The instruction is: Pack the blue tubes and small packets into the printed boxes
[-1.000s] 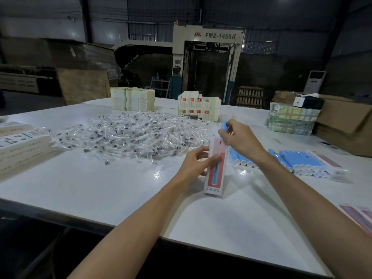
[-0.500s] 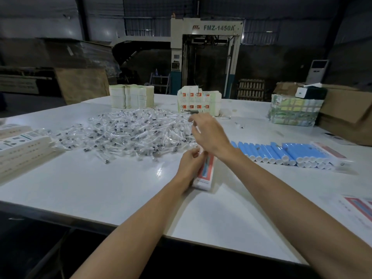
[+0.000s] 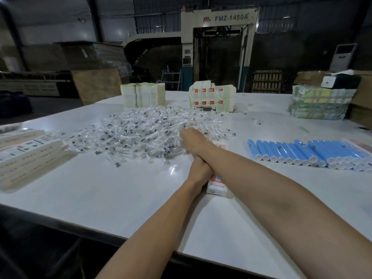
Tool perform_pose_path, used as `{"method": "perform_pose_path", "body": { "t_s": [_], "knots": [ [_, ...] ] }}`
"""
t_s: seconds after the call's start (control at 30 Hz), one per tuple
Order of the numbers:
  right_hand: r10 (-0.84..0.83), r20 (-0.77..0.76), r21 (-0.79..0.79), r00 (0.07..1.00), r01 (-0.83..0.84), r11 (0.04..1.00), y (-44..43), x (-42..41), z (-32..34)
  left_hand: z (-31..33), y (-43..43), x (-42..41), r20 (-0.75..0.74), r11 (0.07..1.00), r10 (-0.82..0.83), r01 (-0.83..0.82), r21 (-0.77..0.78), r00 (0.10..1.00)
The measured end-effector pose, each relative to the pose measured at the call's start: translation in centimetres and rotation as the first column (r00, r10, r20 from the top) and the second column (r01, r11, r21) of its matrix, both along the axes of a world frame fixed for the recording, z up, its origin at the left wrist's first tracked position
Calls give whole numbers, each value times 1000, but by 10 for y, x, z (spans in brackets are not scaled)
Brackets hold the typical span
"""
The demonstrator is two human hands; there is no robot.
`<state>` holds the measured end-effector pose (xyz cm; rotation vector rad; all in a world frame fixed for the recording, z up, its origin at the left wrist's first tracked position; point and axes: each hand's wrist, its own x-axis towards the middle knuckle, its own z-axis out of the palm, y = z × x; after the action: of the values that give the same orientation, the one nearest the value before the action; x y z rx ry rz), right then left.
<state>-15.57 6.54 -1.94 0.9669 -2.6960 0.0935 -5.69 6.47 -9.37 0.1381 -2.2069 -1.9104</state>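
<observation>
Flat on the white table (image 3: pixel 100 198), the red-and-white printed box (image 3: pixel 217 187), long axis running near to far, print on its near end too small to read, mostly hidden under the right forearm and gripped at its left edge by the left hand (image 3: pixel 201 170), fingers curled onto it. Just beyond, the right hand (image 3: pixel 192 137), knuckles up, fingertips buried in the heap of small packets (image 3: pixel 138 135), hold on any impossible to tell. Well apart to the right, the blue tubes (image 3: pixel 298 153) in a row, white caps nearward; far behind, a machine (image 3: pixel 219 19) lettered "FMZ-1450A".
</observation>
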Motion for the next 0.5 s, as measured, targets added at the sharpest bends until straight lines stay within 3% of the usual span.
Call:
{"method": "perform_pose_path", "body": {
  "t_s": [0.13, 0.23, 0.3, 0.37, 0.5],
  "knots": [
    [-13, -126, -85, 992, 2, 996, 19, 8, 14, 8, 5, 1, 30, 998, -44, 43, 48, 999],
    [-59, -176, -343, 983, -5, 939, 50, 16, 27, 10, 7, 5, 24, 987, -90, 87, 132, 996],
    [-79, -142, -613, 987, -25, 790, 79, 23, 34, 14, 9, 9, 3, 961, -120, 115, 251, 993],
    [-67, -77, -800, 995, -21, 600, 113, 33, 36, 19, 12, 11, -14, 957, -133, 132, 259, 991],
    [-45, 27, -954, 999, 39, 298, 175, 52, 19, 25, 19, 17, -68, 967, -216, 223, 125, 974]
  ]
}}
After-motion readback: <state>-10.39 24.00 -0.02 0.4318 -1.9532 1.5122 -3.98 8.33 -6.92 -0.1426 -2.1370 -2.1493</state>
